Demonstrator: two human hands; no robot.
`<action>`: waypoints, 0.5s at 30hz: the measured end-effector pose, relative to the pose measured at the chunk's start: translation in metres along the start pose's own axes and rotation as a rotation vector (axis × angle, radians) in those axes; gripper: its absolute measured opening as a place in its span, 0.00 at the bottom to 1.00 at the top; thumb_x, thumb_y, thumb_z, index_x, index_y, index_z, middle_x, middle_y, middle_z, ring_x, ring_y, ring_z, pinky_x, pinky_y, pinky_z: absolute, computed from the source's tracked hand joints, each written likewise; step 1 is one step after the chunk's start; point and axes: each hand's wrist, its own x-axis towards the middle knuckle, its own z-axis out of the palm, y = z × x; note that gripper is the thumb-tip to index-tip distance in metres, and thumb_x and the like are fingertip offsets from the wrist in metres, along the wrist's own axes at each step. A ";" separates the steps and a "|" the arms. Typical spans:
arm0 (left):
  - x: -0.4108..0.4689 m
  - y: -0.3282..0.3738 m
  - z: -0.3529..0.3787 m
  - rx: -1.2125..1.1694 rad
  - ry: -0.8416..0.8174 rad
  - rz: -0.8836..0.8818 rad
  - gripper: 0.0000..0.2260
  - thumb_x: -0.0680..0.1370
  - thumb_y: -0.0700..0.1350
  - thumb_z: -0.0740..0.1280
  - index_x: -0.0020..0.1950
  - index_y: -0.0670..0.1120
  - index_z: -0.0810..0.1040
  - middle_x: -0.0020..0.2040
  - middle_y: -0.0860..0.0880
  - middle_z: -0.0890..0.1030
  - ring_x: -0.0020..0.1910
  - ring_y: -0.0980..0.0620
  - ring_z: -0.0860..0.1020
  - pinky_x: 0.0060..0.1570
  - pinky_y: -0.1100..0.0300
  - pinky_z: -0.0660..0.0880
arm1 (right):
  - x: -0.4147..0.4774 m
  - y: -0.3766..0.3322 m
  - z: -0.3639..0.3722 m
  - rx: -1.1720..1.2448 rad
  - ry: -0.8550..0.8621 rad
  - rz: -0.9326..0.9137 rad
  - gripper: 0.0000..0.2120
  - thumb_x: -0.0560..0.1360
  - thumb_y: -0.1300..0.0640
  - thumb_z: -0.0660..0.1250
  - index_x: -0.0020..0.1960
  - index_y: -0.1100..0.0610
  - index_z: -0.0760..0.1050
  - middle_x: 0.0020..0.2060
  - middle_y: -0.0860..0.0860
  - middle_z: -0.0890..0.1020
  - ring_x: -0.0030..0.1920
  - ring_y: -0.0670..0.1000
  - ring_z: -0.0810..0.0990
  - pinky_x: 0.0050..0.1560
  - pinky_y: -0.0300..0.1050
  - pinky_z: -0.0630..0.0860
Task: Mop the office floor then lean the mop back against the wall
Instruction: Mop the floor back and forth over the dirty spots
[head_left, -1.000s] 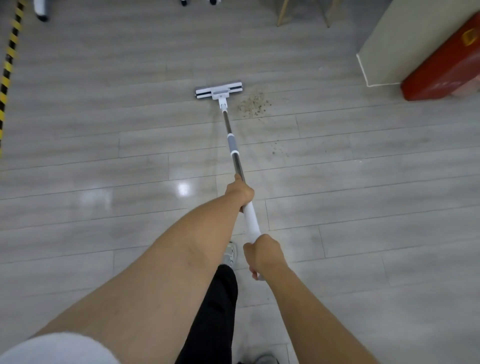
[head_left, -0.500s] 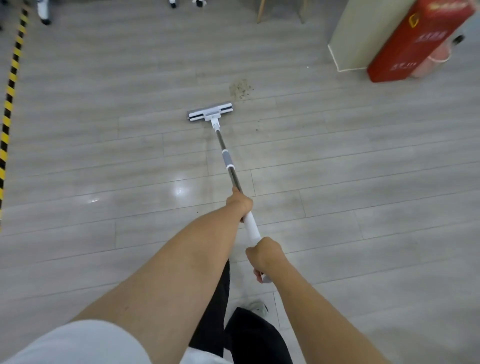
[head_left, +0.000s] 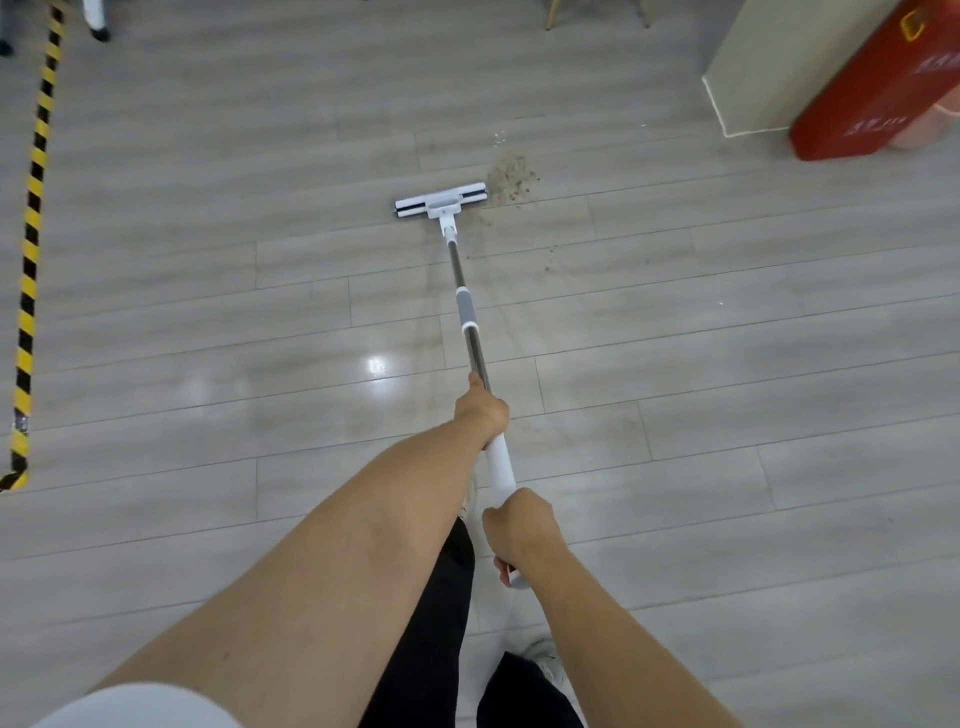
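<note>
Since the earlier frame the mop head (head_left: 441, 201) has gone forward; it lies on the grey floor (head_left: 208, 312), its right end just beside a dirt pile (head_left: 511, 176). The left hand (head_left: 482, 408) and the right hand (head_left: 519, 525) grip the handle (head_left: 464, 306). Striped tape (head_left: 31, 249) runs at far left; a red box (head_left: 872, 88) stands at far right.

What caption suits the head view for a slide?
Left hand and right hand hold a mop beside a dirt patch on grey floor.

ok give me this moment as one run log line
step: mopping | left hand: grips mop handle midway | right hand: grips its upper end | mop head: on floor, right end beside dirt patch
</note>
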 end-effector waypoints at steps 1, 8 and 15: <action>0.010 0.008 -0.011 0.001 -0.002 0.002 0.34 0.82 0.42 0.58 0.82 0.58 0.43 0.62 0.43 0.76 0.50 0.42 0.79 0.50 0.49 0.81 | 0.004 -0.016 0.003 -0.004 0.001 -0.009 0.09 0.77 0.64 0.61 0.57 0.60 0.74 0.39 0.56 0.78 0.31 0.51 0.73 0.29 0.41 0.73; 0.084 0.069 -0.074 0.030 -0.024 0.006 0.35 0.82 0.42 0.58 0.82 0.58 0.42 0.58 0.44 0.76 0.49 0.42 0.79 0.49 0.49 0.82 | 0.035 -0.121 0.010 -0.015 0.019 -0.062 0.11 0.77 0.64 0.59 0.58 0.61 0.73 0.42 0.57 0.79 0.32 0.53 0.75 0.25 0.39 0.71; 0.150 0.114 -0.127 0.066 0.002 0.023 0.35 0.82 0.43 0.58 0.82 0.58 0.42 0.64 0.43 0.76 0.53 0.40 0.80 0.44 0.52 0.79 | 0.065 -0.210 0.020 0.034 -0.022 -0.074 0.12 0.77 0.65 0.58 0.58 0.63 0.74 0.38 0.58 0.78 0.29 0.53 0.74 0.25 0.39 0.70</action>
